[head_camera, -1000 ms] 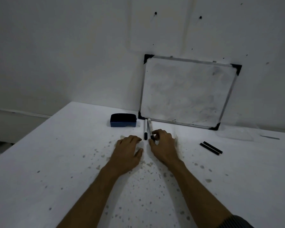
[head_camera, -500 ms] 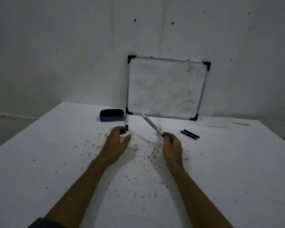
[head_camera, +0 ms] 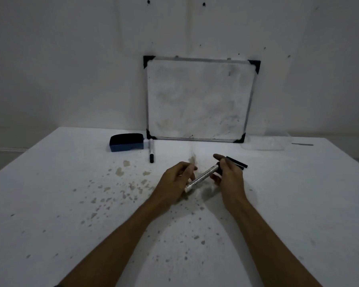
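Marker (head_camera: 202,178), white with a dark cap, slants just above the middle of the spotted table (head_camera: 50,183). A whiteboard (head_camera: 199,100) leans on the wall at the far edge. The left hand (head_camera: 174,181) curls round the marker's lower end, and the right hand (head_camera: 229,177) pinches the capped end. A blue eraser (head_camera: 126,142) lies by the board's corner with a second pen (head_camera: 151,151) just beside it. Two black sticks (head_camera: 239,163) lie behind the right hand.
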`<act>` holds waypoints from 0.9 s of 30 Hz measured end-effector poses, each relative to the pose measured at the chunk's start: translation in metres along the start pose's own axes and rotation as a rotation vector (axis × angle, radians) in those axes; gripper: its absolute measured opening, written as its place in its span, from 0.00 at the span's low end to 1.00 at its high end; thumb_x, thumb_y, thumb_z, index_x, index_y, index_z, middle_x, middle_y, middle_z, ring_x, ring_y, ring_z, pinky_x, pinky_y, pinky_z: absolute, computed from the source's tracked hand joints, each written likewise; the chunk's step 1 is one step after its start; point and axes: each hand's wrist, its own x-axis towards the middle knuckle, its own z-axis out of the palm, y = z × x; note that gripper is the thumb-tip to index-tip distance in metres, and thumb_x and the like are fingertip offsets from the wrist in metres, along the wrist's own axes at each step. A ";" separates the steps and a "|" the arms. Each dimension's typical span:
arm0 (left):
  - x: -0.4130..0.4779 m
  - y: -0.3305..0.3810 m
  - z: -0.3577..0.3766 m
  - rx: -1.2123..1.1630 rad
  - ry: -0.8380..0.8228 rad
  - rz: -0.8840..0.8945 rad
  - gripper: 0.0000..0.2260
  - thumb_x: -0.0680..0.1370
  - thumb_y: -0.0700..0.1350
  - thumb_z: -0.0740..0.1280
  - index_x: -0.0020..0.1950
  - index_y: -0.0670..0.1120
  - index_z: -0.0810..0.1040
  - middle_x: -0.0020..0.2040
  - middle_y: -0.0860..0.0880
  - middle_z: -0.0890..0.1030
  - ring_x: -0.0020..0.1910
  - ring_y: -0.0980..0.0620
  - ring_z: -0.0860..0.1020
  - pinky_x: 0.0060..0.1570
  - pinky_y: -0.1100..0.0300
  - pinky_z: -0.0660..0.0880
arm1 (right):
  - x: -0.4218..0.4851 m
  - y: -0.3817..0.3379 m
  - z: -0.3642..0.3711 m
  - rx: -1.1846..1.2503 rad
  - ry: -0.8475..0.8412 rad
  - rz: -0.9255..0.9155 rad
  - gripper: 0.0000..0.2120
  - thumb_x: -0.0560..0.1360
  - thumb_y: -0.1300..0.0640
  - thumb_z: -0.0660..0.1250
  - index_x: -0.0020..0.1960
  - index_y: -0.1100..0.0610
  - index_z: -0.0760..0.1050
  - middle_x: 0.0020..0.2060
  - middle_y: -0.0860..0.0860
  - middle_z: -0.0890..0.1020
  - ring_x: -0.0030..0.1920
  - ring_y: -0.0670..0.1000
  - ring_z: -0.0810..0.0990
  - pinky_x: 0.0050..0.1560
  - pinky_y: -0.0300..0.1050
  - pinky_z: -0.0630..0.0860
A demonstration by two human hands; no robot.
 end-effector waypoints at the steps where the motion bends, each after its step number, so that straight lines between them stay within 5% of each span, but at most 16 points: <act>1: 0.001 -0.002 0.000 -0.025 -0.019 0.010 0.11 0.83 0.55 0.64 0.57 0.51 0.81 0.41 0.50 0.85 0.32 0.49 0.81 0.30 0.57 0.79 | 0.002 0.001 -0.003 -0.005 0.030 -0.014 0.15 0.86 0.57 0.59 0.52 0.48 0.83 0.45 0.51 0.79 0.44 0.47 0.80 0.39 0.37 0.80; 5: 0.006 -0.011 -0.010 -0.166 0.133 0.114 0.06 0.81 0.47 0.70 0.56 0.49 0.83 0.38 0.45 0.85 0.32 0.47 0.82 0.34 0.57 0.81 | 0.001 0.005 -0.004 -0.094 0.000 -0.039 0.09 0.84 0.53 0.64 0.52 0.49 0.83 0.43 0.49 0.81 0.42 0.45 0.79 0.43 0.42 0.80; 9: 0.015 -0.014 -0.025 -0.552 0.289 -0.030 0.11 0.76 0.50 0.73 0.53 0.45 0.85 0.34 0.47 0.79 0.29 0.53 0.76 0.28 0.64 0.75 | -0.012 0.004 0.002 -0.314 -0.220 -0.151 0.10 0.82 0.49 0.67 0.55 0.52 0.84 0.35 0.40 0.83 0.35 0.38 0.80 0.38 0.36 0.77; 13: 0.024 -0.015 -0.035 -0.657 0.276 -0.040 0.14 0.75 0.57 0.72 0.48 0.46 0.87 0.33 0.51 0.73 0.30 0.55 0.71 0.31 0.63 0.72 | -0.023 -0.005 0.001 -0.420 -0.500 -0.163 0.09 0.80 0.47 0.69 0.50 0.50 0.84 0.37 0.42 0.85 0.37 0.39 0.80 0.38 0.34 0.76; 17: 0.025 -0.015 -0.029 -0.734 0.008 -0.141 0.16 0.79 0.60 0.69 0.44 0.48 0.84 0.38 0.48 0.80 0.35 0.50 0.80 0.37 0.58 0.79 | -0.026 -0.005 0.002 -0.356 -0.464 -0.198 0.11 0.81 0.47 0.67 0.53 0.52 0.83 0.41 0.47 0.86 0.39 0.42 0.81 0.41 0.35 0.77; 19: 0.019 -0.012 -0.023 -0.638 -0.172 -0.169 0.18 0.81 0.62 0.66 0.48 0.47 0.83 0.36 0.48 0.75 0.29 0.51 0.75 0.31 0.59 0.76 | -0.025 -0.003 0.005 -0.316 -0.412 -0.217 0.10 0.81 0.48 0.68 0.57 0.51 0.83 0.45 0.45 0.87 0.42 0.41 0.83 0.42 0.34 0.78; 22: 0.009 -0.012 -0.014 -0.362 -0.230 -0.156 0.19 0.81 0.65 0.63 0.53 0.51 0.84 0.35 0.51 0.73 0.25 0.56 0.68 0.26 0.62 0.69 | -0.023 -0.004 0.006 -0.222 -0.373 -0.167 0.12 0.80 0.47 0.68 0.61 0.49 0.83 0.49 0.47 0.88 0.38 0.43 0.80 0.41 0.36 0.78; 27: 0.007 -0.005 -0.010 0.004 -0.159 0.009 0.17 0.85 0.57 0.57 0.58 0.49 0.82 0.35 0.59 0.76 0.30 0.59 0.70 0.31 0.64 0.68 | -0.020 -0.004 0.004 -0.198 -0.340 -0.162 0.13 0.79 0.44 0.68 0.52 0.50 0.87 0.34 0.41 0.84 0.32 0.41 0.75 0.37 0.34 0.75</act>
